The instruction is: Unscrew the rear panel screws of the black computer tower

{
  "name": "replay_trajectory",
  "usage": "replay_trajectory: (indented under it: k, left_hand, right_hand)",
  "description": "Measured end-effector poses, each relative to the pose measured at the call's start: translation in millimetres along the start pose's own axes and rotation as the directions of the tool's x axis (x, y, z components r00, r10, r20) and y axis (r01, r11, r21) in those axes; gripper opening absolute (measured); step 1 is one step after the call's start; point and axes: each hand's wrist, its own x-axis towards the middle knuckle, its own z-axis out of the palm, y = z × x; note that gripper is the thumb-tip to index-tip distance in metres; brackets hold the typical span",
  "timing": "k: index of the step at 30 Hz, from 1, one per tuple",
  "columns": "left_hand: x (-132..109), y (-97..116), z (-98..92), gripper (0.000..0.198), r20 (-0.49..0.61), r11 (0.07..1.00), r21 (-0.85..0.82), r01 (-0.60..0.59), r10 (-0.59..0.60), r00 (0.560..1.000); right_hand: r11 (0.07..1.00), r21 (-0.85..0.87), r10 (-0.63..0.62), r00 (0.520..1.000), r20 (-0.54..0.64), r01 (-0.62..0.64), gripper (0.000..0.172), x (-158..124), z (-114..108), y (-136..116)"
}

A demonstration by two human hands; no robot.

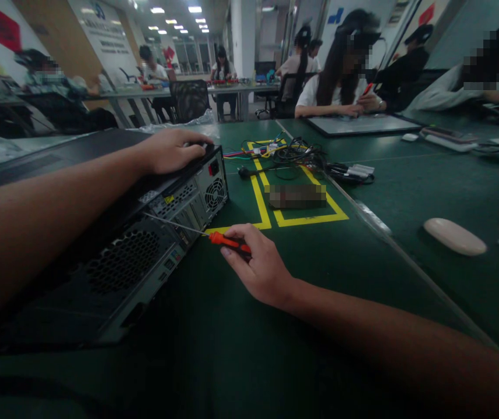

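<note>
A black desktop computer case [113, 256] lies on its side on the green table, its rear panel turned towards the right. On its top, near the far corner, my left hand [177, 152] rests with the fingers stretched out. My right hand [260, 267] grips a screwdriver [219, 237] with an orange and black handle. The long thin shaft reaches left to the rear panel, near the top edge above the honeycomb vent [122, 262]. Whether the tip sits in a screw is too small to tell. A round fan grille [215, 193] shows below my left fingers.
Yellow tape [310, 221] marks rectangles on the table [340, 279]. A pile of cables [301, 154] and a blurred dark object [297, 198] lie there. A pale computer mouse [455, 236] is at the right. Across the table a person [340, 75] works over a flat panel [363, 124].
</note>
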Motion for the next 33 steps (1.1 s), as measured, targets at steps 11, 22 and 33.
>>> replay_trajectory:
  k: [11,22,33]
  left_hand:
    - [-2.8,5.0,-1.2,0.083,0.003,1.000,0.018,0.025,-0.025,1.000]
    - [3.9,-9.8,2.7,0.078,-0.021,1.000,-0.031,0.006,-0.006,1.000]
    - [-4.4,7.8,-2.9,0.081,0.022,0.999,0.011,0.031,-0.031,0.999]
  right_hand:
    - [1.000,-0.009,0.017,1.000,0.001,-0.017,0.015,0.9,-1.9,-4.1]
    - [1.000,-0.029,-0.004,1.000,0.015,0.005,0.017,0.8,-5.5,-4.9]
    - [1.000,0.016,-0.015,1.000,-0.027,0.015,0.025,-1.0,-1.7,-3.8]
